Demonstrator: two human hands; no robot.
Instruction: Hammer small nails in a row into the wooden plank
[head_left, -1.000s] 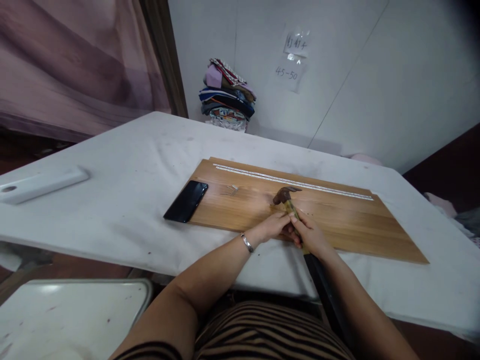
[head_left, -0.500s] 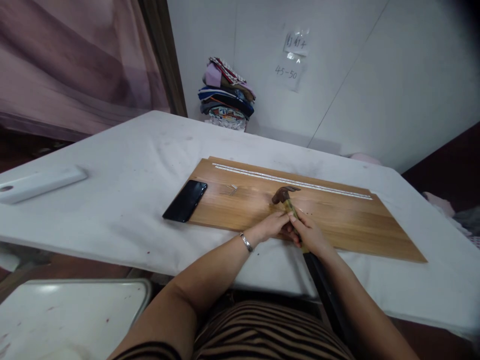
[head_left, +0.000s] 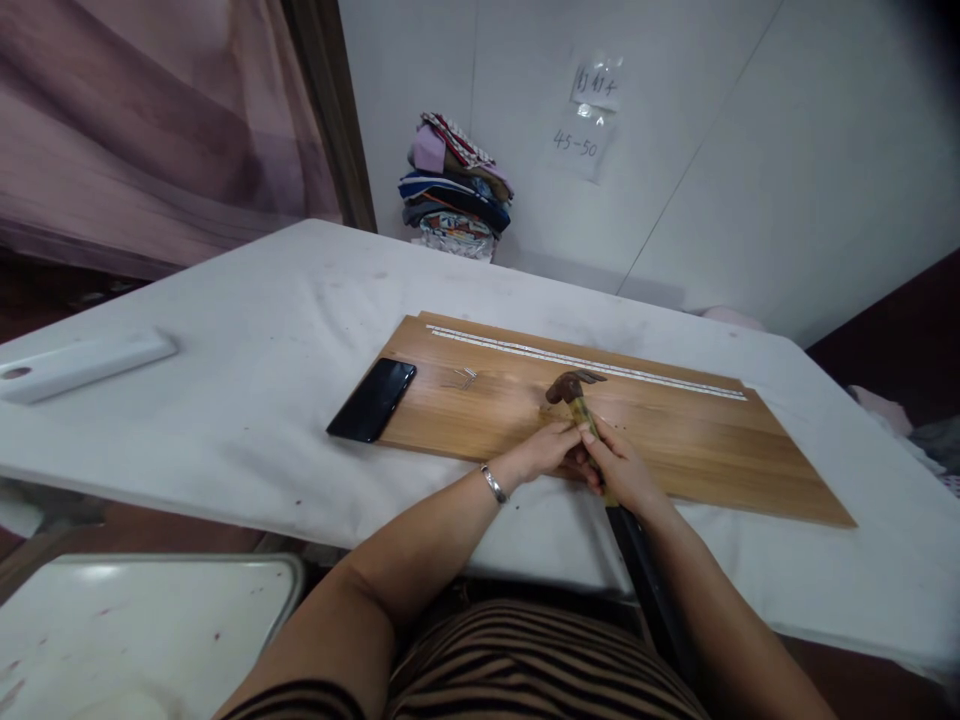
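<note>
A claw hammer (head_left: 574, 386) with a rusty brown head and a yellow and black handle slants over the wooden board (head_left: 720, 450). My right hand (head_left: 621, 468) is closed round the upper part of its handle, below the head. Against the other side of the handle, my left hand (head_left: 551, 450) is closed, with its fingertips meeting the right hand; some of its fingers are hidden behind the handle. A few nails (head_left: 466, 378) lie loose on the board, left of the hammer head. Small dark marks show on the wood beside my right hand.
A black phone (head_left: 373, 400) lies across the board's left end. Two pale measuring strips (head_left: 585, 361) run along its far side. On the white-covered table (head_left: 285, 300) a white plastic object (head_left: 90, 365) lies at left. Folded cloths (head_left: 455, 190) are stacked beyond, by the wall.
Both hands and the hammer keep almost the same place on the board. The whole view has shifted very slightly.
</note>
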